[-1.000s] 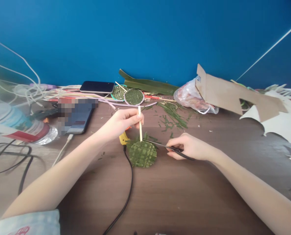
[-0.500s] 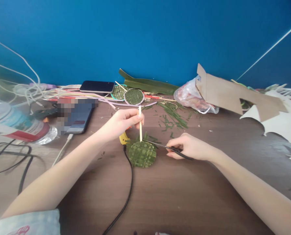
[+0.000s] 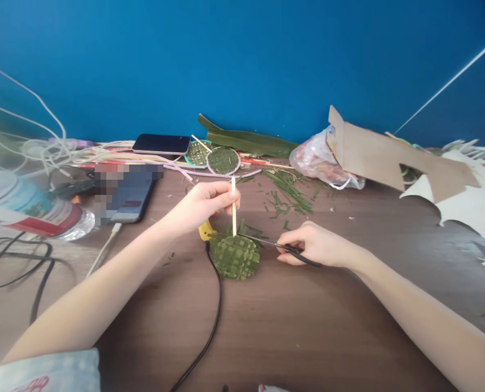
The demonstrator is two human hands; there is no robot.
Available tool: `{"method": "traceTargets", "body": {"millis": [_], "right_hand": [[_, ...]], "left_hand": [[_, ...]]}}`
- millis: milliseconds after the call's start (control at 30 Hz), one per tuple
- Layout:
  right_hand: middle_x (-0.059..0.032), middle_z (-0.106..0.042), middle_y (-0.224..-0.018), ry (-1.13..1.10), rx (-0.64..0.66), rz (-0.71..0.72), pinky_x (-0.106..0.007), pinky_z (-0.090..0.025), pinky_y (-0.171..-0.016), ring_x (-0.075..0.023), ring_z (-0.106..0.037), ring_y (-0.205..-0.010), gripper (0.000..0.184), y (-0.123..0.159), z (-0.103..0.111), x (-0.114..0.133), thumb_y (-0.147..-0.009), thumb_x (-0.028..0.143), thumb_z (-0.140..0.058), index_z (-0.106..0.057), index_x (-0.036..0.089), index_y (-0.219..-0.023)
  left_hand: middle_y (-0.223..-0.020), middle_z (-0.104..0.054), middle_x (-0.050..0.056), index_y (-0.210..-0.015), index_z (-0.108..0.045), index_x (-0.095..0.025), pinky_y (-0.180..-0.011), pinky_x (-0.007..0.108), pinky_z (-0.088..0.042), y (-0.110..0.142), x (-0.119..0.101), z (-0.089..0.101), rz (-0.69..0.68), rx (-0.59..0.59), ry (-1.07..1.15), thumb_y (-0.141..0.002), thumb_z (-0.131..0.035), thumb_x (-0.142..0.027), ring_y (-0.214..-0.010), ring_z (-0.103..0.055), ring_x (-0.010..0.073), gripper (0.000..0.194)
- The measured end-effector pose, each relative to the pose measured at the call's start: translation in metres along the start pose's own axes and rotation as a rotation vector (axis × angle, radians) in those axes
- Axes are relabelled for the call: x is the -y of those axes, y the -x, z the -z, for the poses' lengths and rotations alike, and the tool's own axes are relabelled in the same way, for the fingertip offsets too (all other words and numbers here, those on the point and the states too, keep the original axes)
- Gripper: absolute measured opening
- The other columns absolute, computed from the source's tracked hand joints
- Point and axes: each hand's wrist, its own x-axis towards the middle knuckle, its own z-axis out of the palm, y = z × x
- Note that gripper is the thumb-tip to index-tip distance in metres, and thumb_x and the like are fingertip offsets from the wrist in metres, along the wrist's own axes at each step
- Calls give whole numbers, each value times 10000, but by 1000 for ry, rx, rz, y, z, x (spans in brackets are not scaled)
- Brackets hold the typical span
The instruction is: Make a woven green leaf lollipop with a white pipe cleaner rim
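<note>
A round fan woven from green leaf strips point(image 3: 236, 258) hangs low over the table, its pale stick handle point(image 3: 234, 220) pointing away from me. My left hand point(image 3: 215, 198) pinches that handle between thumb and fingers. In my right hand point(image 3: 313, 245) are dark scissors point(image 3: 303, 257), their blades reaching left to the fan's far edge beside the handle. Whether the blades are apart I cannot tell. Just behind the fan lie cut leaf bits and a yellow tool point(image 3: 205, 231) with a black cord, partly hidden.
Two finished-edged round fans point(image 3: 223, 161) lie by the blue wall with a long leaf point(image 3: 250, 142). Leaf scraps point(image 3: 289, 193) are scattered nearby. Left are phones point(image 3: 161, 144), a plastic bottle point(image 3: 42, 209) and cables; right, a plastic bag point(image 3: 321, 160) and cut cardboard point(image 3: 389, 155).
The woven fan has turned very slightly, its disc shifting a little left. Both hands keep almost the same place and grip.
</note>
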Motion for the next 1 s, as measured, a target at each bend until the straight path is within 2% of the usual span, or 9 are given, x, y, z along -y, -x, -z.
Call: {"method": "traceTargets", "body": {"millis": [533, 1000], "right_hand": [[58, -290, -567, -6, 24, 7, -209, -237, -501, -84, -216, -540, 266, 0, 2, 2, -802, 356, -555, -452, 185, -626], [53, -330, -570, -113, 36, -46, -203, -262, -500, -77, -240, -534, 259, 2, 3, 1, -788, 356, -551, -451, 179, -628]], "left_hand": [[-623, -508, -20, -675, -547, -158, -541, 220, -337, 0, 1, 0, -13, 6, -13, -837, -477, -418, -562, -428, 92, 315], [-616, -491, -18, -675, -531, -157, -509, 208, -305, 1, -3, 2, 18, -25, 95, -814, -519, -379, -554, -431, 88, 261]]}}
